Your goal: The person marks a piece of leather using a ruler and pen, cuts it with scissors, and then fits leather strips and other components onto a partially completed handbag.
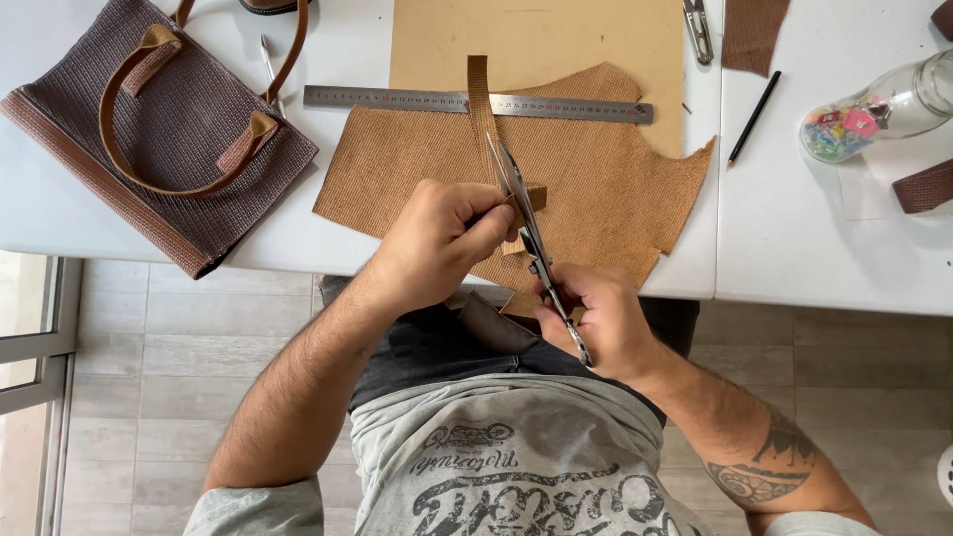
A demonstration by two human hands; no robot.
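A brown woven bag [149, 129] with 2 tan handles is lying far to the left of the steel ruler [476, 102], on the white table [794, 248]. The ruler is running across the upper edge of a tan woven sheet [606, 189], which is partly covering a flat kraft board [556, 40] above it. A narrow tan strap [481, 99] is crossing over the ruler and coming down toward the hands.

Below the ruler, the left hand [442, 238] is pinching the lower end of the strap, fingers closed tight on it. Just to the right, the right hand [601, 318] is wrapped around the handles of a pair of metal scissors [531, 238], fully closed on them; the blades are pointing up toward the ruler and lying against the strap beside the left fingertips. Whether the blades are parted cannot be told.

Right of the ruler's end, a black pencil [754, 117] is lying slanted, and further right a clear glass jar [884, 107] of coloured clips is lying on its side.
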